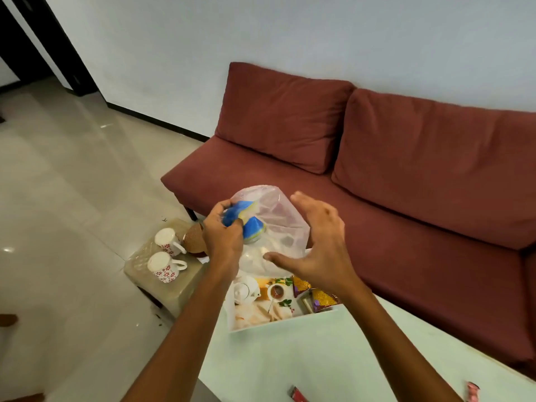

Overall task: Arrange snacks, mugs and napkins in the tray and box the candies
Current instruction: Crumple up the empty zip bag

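Observation:
My left hand (224, 236) grips a blue and yellow snack packet (246, 220) through the mouth of a clear plastic bag (278, 224), held above the tray. My right hand (317, 242) hovers open beside the bag on its right, fingers spread. Below them a white tray (290, 322) with a printed tea-set picture lies on the pale green table (333, 358); gold and purple snack packets (316, 297) rest in its right part. Two white mugs with red flowers (166, 256) lie on their sides on a beige stool (171, 288).
A brown round object (194, 239) sits on the stool behind the mugs. A maroon sofa (406, 184) runs along the wall behind the table. A red wrapped candy (298, 395) and a pink one (472, 391) lie near the table's front edge. Tiled floor spreads to the left.

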